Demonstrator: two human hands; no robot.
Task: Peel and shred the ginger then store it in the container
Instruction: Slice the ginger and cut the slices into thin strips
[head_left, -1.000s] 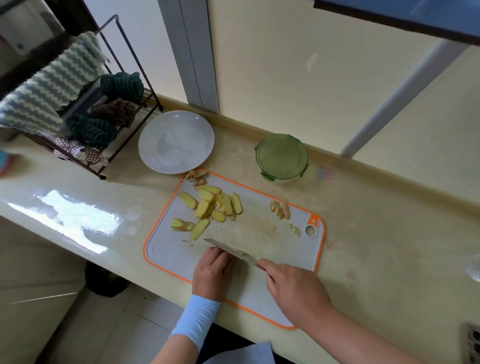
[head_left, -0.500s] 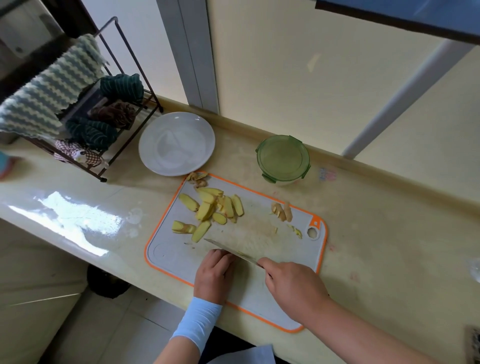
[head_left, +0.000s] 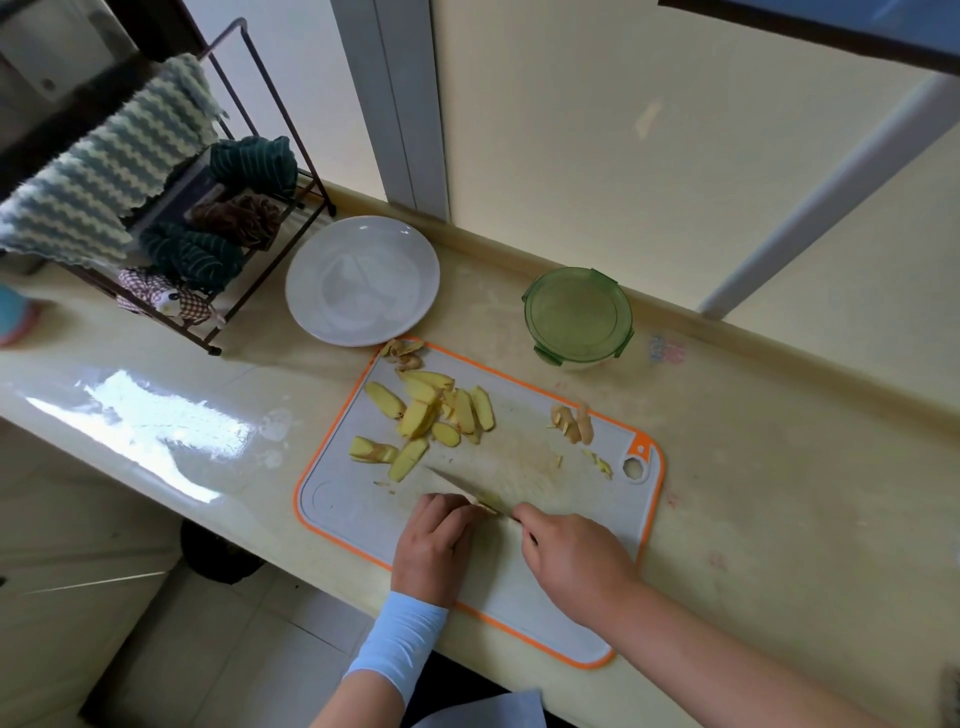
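Ginger slices (head_left: 431, 410), pale yellow and peeled, lie in a loose heap on the far left part of the cutting board (head_left: 343, 504), which sits on the table (head_left: 779, 493). One more ginger piece (head_left: 486, 505) lies nearer, about the middle of the board, under the tips of the left hand (head_left: 434, 543). That hand's fingers are curled down and pin the piece against the board. The right hand (head_left: 571, 561) is closed round the handle of a knife (head_left: 457, 486). The handle is hidden in the grip, and the blade runs off to the far left, close against the left fingertips and the piece. Brown peel scraps (head_left: 402, 353) sit at the board's far left corner. Beyond the board stands the container (head_left: 576, 314), round, with a green lid on it, well apart from the heap. A white plate (head_left: 362, 280) lies to its left, and a striped towel (head_left: 104, 176) hangs further left. A light blue sleeve (head_left: 400, 639) covers the left wrist.
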